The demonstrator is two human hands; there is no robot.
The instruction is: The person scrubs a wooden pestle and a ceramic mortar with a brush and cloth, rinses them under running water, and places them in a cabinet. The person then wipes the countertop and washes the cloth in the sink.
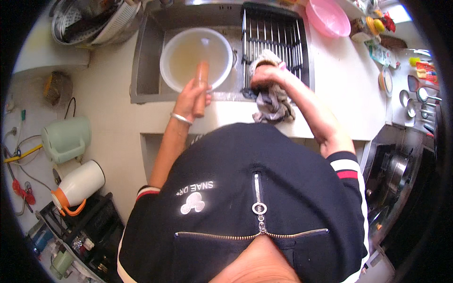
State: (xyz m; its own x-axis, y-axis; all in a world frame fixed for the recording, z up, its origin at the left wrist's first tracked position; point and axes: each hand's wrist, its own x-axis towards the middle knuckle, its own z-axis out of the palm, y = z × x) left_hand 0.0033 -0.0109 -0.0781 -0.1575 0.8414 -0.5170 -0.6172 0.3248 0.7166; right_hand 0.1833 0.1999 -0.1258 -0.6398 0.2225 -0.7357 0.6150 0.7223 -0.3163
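My left hand (194, 95) grips an orange-brown cylinder (201, 72), possibly a carrot. Its far end extends over a round white basin (165, 76) that stands in a stainless steel sink (150, 67). Cloudy yellowish water (184, 49) fills part of the basin. At the sink's right, my right hand (264, 76) is curled on a crumpled grey and whitish cloth (272, 106), which bunches on the counter's front edge. A pale, rough-textured bundle (266, 57) shows just beyond that hand; whether it belongs to the same cloth, I cannot tell. My right fingertips are partly hidden.
A black-and-steel drying rack (272, 32) spans the sink's right side. A pink basin (329, 21) stands behind it on the right counter. Colanders (81, 26) sit at the back left. A green kettle (67, 138) and a white thermos jug (81, 182) are at left; utensils (412, 106) at right.
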